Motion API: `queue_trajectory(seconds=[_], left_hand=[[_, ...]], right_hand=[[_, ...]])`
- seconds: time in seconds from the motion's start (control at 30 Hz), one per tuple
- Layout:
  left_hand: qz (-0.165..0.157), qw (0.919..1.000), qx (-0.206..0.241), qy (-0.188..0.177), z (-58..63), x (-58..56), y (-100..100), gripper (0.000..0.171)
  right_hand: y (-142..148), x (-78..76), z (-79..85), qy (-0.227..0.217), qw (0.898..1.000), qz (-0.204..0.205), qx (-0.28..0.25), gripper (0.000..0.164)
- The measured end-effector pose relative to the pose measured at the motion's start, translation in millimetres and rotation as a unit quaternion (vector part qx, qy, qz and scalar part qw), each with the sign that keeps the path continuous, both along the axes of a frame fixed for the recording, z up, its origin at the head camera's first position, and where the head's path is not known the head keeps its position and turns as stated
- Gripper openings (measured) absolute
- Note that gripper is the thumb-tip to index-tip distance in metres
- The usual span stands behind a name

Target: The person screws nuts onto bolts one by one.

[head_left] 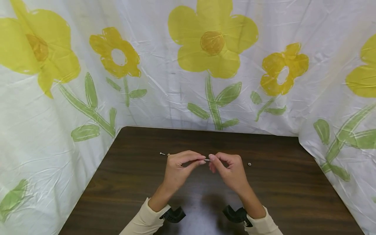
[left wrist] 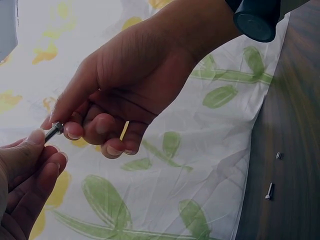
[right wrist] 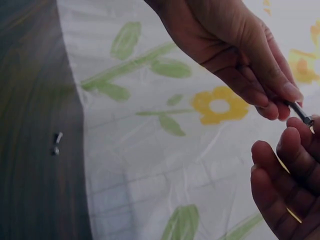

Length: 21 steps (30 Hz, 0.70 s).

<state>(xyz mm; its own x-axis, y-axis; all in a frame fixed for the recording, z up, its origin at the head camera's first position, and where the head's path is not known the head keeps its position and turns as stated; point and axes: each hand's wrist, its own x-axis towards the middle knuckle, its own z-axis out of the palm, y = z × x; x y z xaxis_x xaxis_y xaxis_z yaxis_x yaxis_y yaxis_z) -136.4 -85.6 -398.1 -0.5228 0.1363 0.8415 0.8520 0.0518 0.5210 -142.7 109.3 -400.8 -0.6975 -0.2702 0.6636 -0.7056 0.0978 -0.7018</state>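
Observation:
In the head view my left hand (head_left: 177, 166) and right hand (head_left: 232, 169) meet above the table, with a slim metal bolt (head_left: 207, 160) between their fingertips. The left thumb and fingers pinch the bolt's shank, seen also in the right wrist view, where the bolt (right wrist: 297, 108) slants out of them. A wider, nut-like piece (left wrist: 59, 127) sits on the bolt's far end. Thumb and forefinger of the right hand (left wrist: 135, 75) pinch at this piece; its other fingers are loosely bent. Fingertips partly hide both ends.
On the dark wood table (head_left: 132, 182) a small screw (head_left: 162, 153) lies left of the hands, a small nut-like piece (head_left: 168, 154) beside it. Another small round nut (head_left: 249, 164) lies to the right. A white flowered curtain (head_left: 152, 98) surrounds the table's back and sides.

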Motion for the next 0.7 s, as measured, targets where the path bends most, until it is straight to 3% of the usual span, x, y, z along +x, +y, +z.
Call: queue_trajectory(seconds=[0.13,0.3,0.47,0.7], left_hand=[[0.003,1.0,0.0,0.0,0.4,0.3,0.1,0.019],[0.014,0.9999,0.004,-0.003,0.9,0.5,-1.3,0.02],[0.023,0.9996,0.007,-0.013,0.8,0.5,-2.8,0.016],[0.013,0.9997,0.008,-0.018,1.3,0.4,-2.4,0.016]], right_hand=[[1.0,-0.4,-0.1,0.005,1.0,-0.004,0.007,0.039],[4.5,-0.4,1.7,0.009,1.0,-0.005,-0.005,0.017],[6.8,-1.9,0.6,0.052,0.998,0.008,-0.021,0.05],[5.8,-2.6,2.4,0.083,0.996,0.011,-0.038,0.04]])
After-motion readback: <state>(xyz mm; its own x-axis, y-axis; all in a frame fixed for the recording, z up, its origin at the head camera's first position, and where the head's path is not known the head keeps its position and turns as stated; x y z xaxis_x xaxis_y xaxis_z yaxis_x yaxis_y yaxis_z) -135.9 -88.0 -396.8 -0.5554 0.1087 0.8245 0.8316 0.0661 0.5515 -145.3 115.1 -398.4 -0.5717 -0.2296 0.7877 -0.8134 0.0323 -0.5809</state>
